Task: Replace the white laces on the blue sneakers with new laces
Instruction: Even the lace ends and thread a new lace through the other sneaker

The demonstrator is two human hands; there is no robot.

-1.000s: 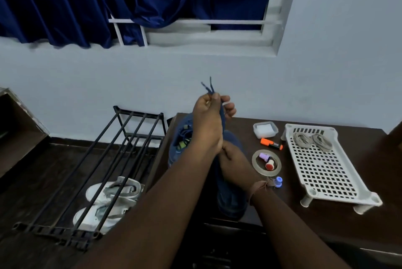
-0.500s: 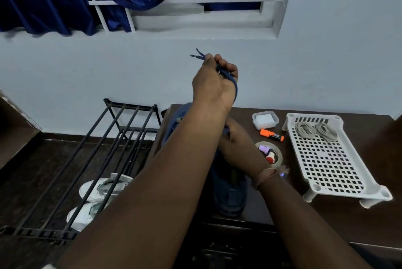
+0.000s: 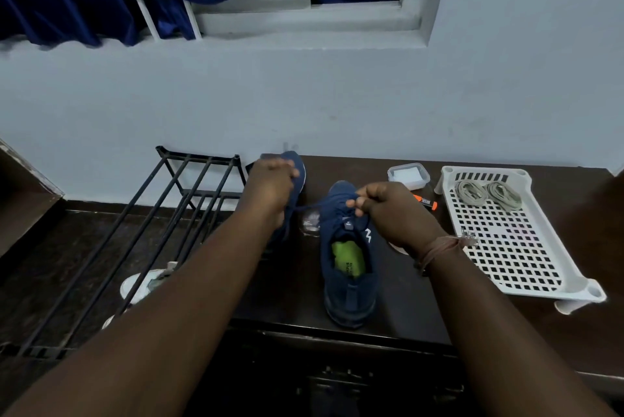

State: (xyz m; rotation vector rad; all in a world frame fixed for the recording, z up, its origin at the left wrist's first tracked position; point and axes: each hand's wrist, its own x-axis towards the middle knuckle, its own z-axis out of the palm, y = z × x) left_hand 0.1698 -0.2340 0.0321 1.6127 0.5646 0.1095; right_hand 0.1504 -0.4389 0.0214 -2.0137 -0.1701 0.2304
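A blue sneaker (image 3: 349,285) with a green insole stands on the dark table (image 3: 422,308), heel toward me. A dark blue lace (image 3: 309,208) runs taut from its eyelets to the left. My left hand (image 3: 271,185) grips one end of that lace over a second blue sneaker (image 3: 297,163), which it mostly hides. My right hand (image 3: 388,210) pinches the other lace end at the top of the near sneaker's tongue. Two coiled pale laces (image 3: 488,192) lie in the white perforated tray (image 3: 513,248).
A small lidded plastic box (image 3: 408,176) and an orange marker (image 3: 426,202) sit behind my right hand. A black metal shoe rack (image 3: 141,231) stands left of the table, with white sneakers (image 3: 141,288) under it. The wall is just behind the table.
My left hand has come down from high above the table to the far sneaker, pulling the lace sideways. My right hand has moved up to the tongue and taken the other end.
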